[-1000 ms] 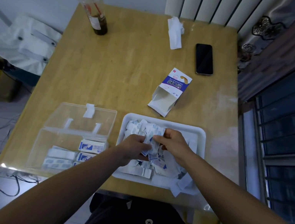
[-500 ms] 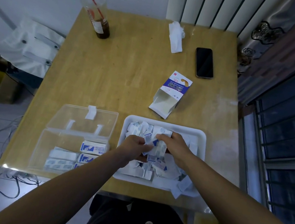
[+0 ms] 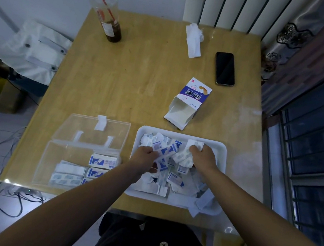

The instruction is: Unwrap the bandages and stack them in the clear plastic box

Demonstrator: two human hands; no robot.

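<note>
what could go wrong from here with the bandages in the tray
Paper scraps overhang the white tray near the table edge and may slip to the floor. The left hand grips a blue-printed strip while the right hand pinches a white wrapper; in that mixed heap of bandages, some could get lost or torn.

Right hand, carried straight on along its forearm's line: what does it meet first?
Likely the far rim of the white plastic tray, just past the white wrapper the right hand pinches; beyond lies the opened blue-and-white bandage carton. Height is unclear.
</note>
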